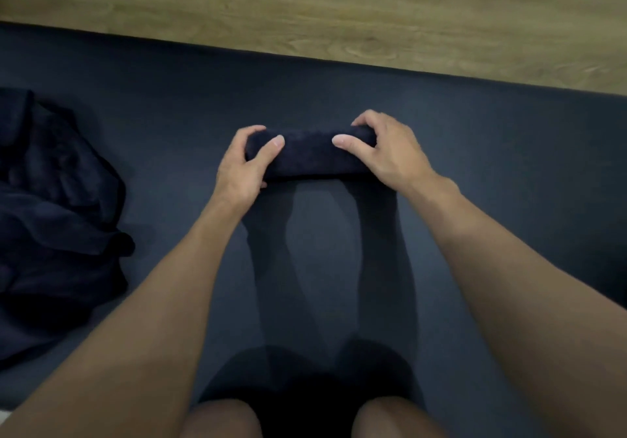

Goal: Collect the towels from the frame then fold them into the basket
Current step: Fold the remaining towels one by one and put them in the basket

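Dark grey surface [492,139] w/ wood floor [339,6] beyond; can't tell if it's a mat or a low bed. Nearest, the person's knees [220,417] are sitting at the near edge, forearms reaching fwd. Mid-surface, the left hand [242,162] and right hand [383,152] are gripping the rolled towel [312,152], one at each end. The fingers [254,129] are curling over the far side and the thumbs are pressing the near face, so both hands are pinching the roll. It's lying crosswise on the surface. Off to the L, well apart, a loose pile of dark towels [57,200] is lying. No basket or frame in view.

Risks, as I'm judging it: the roll is soft, so lifting by the ends alone could let the middle sag and unwind. Easing the grip early would do the same.

Room: lots of bare surface R and ahead. The far edge is running diagonally not far beyond the roll, so pushing fwd could tip it onto the floor.
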Tool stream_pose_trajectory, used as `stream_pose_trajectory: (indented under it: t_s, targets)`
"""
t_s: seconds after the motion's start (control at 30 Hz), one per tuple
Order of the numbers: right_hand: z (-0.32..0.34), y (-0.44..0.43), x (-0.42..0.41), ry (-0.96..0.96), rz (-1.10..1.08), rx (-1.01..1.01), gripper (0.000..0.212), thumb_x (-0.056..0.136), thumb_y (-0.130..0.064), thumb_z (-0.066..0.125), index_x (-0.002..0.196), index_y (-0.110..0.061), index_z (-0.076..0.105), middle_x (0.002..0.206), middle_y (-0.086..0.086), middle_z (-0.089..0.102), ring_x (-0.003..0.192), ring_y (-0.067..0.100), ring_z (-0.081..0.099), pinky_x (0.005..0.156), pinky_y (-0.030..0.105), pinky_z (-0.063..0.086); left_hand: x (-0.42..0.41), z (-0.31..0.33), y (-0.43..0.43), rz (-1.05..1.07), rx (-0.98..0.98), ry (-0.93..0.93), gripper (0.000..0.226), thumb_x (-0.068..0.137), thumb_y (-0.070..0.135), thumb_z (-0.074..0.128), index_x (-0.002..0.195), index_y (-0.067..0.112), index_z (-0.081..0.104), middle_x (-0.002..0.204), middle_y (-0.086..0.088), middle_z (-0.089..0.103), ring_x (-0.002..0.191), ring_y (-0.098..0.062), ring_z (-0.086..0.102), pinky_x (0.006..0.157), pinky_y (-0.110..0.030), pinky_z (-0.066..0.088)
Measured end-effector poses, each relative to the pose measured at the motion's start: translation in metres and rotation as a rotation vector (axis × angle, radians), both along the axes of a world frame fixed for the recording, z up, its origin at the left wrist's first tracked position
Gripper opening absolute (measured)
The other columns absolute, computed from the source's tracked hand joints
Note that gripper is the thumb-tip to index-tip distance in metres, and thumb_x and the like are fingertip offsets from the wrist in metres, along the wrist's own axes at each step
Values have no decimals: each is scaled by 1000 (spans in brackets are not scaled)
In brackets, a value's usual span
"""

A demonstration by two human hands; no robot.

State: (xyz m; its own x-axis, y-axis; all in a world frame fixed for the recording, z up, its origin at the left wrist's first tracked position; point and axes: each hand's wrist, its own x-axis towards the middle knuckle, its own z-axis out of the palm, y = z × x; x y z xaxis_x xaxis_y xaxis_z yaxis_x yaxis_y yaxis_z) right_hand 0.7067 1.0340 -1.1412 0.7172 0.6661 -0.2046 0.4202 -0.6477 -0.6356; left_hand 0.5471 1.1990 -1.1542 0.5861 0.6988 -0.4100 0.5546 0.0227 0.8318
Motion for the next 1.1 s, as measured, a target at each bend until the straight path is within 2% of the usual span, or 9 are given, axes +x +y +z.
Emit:
stream_pose_trajectory:
  t_s: [0.1,0.2,0.3,0.43,0.53,0.67,0.83,0.97,1.1]
  targets:
    - [-4,8,-13,-12,-234,-9,56,83,-69,57,113,-22,58,114,-1,56,109,21,53,90,38,46,14,4,-3,118,-66,49,36,88,53,62,115,29,57,114,6,64,94,-17,63,49,-10,43]
    - [-3,24,-17,200,-497,-69,78,76,-74,59,126,-14,52,122,3,58,115,23,54,97,42,47,25,6,0,209,-148,71,55,79,60,67,116,20,62,116,2,65,99,-16,66,60,-19,49]
    - [2,32,-18,530,-735,74,81,63,-70,72,116,-11,57,118,2,59,107,22,58,83,43,58,29,14,0,286,-210,67,78,56,69,71,115,18,64,121,0,63,98,-16,67,73,-29,58]
    - [19,9,-37,830,-855,279,69,67,-47,85,117,-8,56,116,5,64,98,20,65,63,32,59,18,22,-15,331,-359,-35,44,74,44,78,106,19,63,107,3,69,96,-14,66,74,-29,52]
    - [45,-27,-56,915,-872,360,66,71,-41,85,120,-7,56,115,7,67,97,22,68,60,31,59,1,44,-43,306,-475,-73,52,75,38,80,117,16,59,112,2,68,101,-15,65,70,-30,51]
    - [101,-88,-89,816,-898,471,57,77,-31,82,119,-5,55,109,11,70,92,23,71,59,32,60,-15,99,-94,188,-490,-132,45,79,33,77,115,13,60,107,0,69,96,-16,66,69,-34,57]
    - [172,-178,-115,606,-993,597,42,76,-29,82,106,-10,59,102,7,73,93,23,72,86,47,59,-14,176,-174,-62,-361,-202,19,83,31,72,91,19,60,89,6,67,80,-11,66,60,-29,54]
    - [223,-253,-121,414,-1039,651,30,77,-29,81,87,-23,53,93,-2,68,90,16,68,89,41,57,1,219,-244,-269,-285,-225,3,86,28,67,88,28,68,98,12,66,91,-11,62,72,-42,59]
    - [253,-333,-111,240,-1092,659,48,66,-39,82,104,-21,60,107,4,69,98,20,68,87,43,58,22,246,-318,-474,-283,-275,8,88,29,64,84,30,71,103,12,68,104,-16,63,71,-42,61]
